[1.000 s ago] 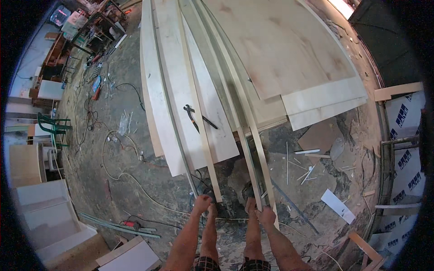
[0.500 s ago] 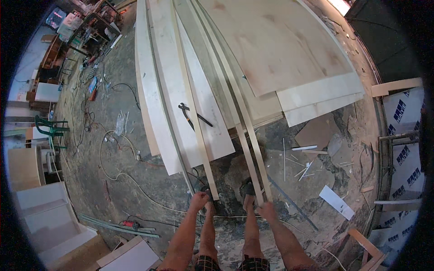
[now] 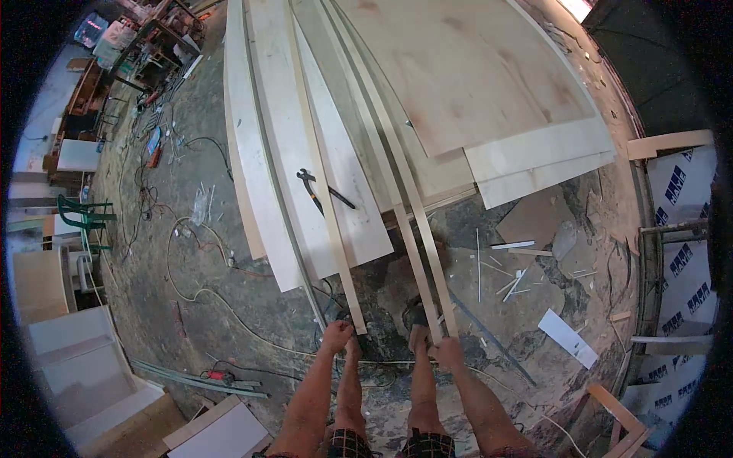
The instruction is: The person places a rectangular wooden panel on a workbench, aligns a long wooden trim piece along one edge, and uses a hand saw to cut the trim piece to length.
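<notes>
My left hand (image 3: 337, 336) is closed around the near end of a narrow, greyish strip (image 3: 284, 221) that runs away over the pale sheets. My right hand (image 3: 447, 352) is closed at the near ends of two long wooden strips (image 3: 422, 237), which lie side by side with a thin gap. Whether it grips both or just one, I cannot tell. Between my hands another wooden strip (image 3: 341, 271) lies loose, its end just right of my left hand. Beneath that strip, black-handled pincers (image 3: 311, 185) rest on a white sheet (image 3: 359, 240).
A stack of large boards (image 3: 489, 76) fills the far middle and right. Cables (image 3: 200, 294) wind across the floor at left, near a green chair (image 3: 80, 217). White offcuts (image 3: 566, 340) and thin scraps lie at right. A red power tool (image 3: 221, 376) sits at lower left.
The whole view has shifted slightly. My right hand has come a little to the left along with the strip ends. My left hand keeps its hold in nearly the same place.
</notes>
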Available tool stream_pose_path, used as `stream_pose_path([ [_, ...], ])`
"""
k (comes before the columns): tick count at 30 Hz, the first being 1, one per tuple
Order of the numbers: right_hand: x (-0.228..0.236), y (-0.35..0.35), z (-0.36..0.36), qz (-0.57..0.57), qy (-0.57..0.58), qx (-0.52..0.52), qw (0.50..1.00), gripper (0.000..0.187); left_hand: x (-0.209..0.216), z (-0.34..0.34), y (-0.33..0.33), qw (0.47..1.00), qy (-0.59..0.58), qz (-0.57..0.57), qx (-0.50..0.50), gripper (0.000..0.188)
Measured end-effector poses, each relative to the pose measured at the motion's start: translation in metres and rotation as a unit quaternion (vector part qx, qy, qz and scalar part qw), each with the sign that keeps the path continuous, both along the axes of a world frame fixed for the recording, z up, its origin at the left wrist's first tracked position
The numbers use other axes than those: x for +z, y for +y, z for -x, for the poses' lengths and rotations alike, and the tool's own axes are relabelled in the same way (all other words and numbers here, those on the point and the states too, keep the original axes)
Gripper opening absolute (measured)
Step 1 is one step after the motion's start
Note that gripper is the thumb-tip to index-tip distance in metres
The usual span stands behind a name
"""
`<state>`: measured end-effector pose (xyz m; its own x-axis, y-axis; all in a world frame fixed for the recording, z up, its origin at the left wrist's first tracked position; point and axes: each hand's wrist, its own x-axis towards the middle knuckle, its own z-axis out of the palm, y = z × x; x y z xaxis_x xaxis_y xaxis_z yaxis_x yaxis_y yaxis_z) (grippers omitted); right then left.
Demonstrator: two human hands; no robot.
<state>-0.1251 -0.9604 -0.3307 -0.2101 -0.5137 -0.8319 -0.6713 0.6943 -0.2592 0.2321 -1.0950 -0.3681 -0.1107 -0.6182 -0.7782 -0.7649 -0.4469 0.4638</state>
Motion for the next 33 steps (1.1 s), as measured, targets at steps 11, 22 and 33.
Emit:
stream_pose_path([
  [11,-0.012,0.009,0.002,0.006,0.096,0.051,0.994,0.051,0.017,0.030,-0.002,0.999,-0.016,-0.027,-0.015,0.036],
  [22,0.002,0.004,0.008,0.010,-0.046,-0.064,0.997,0.052,0.012,0.019,-0.005,1.000,0.011,-0.004,-0.001,0.037],
  [33,0.002,-0.003,-0.006,-0.046,-0.116,0.041,0.991,0.057,0.014,0.008,-0.001,1.000,0.022,0.006,0.016,0.035],
])
